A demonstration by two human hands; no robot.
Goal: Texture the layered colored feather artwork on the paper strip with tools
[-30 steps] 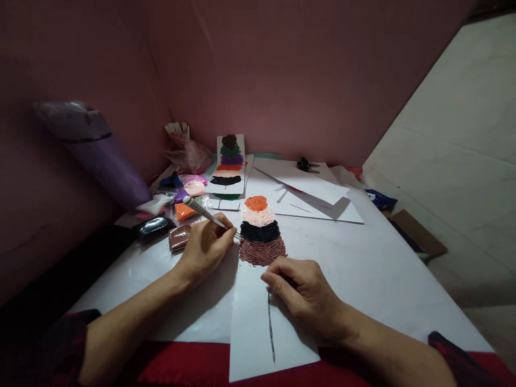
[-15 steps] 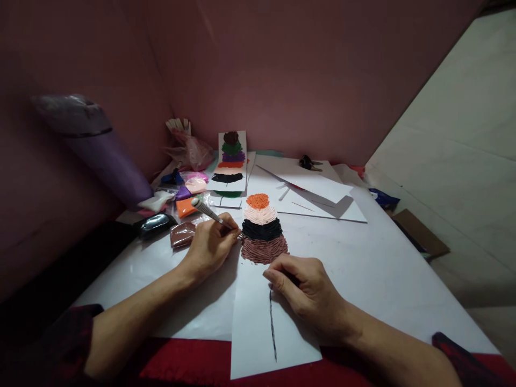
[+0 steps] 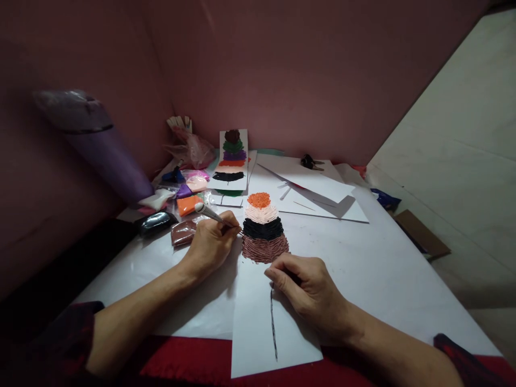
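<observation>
My left hand is closed around a pen-like tool with a pale patterned handle. Its thin tip reaches the left edge of the clay picture, by the black and brown bands. Orange, pale peach, black and brown clay layers with a ridged texture cover the upper part of a white paper strip. A black line runs down the lower part. My right hand rests on the strip just below the brown band, fingers curled and thumb against the index finger. Whatever it may pinch is hidden.
Left of the strip lie clay packets: brown, black, orange and others. A similar clay picture stands behind. White sheets and keys lie at the back right. A purple roll leans against the wall.
The view has shifted very slightly. Both hands, the tool and the paper strip stay in almost the same places.
</observation>
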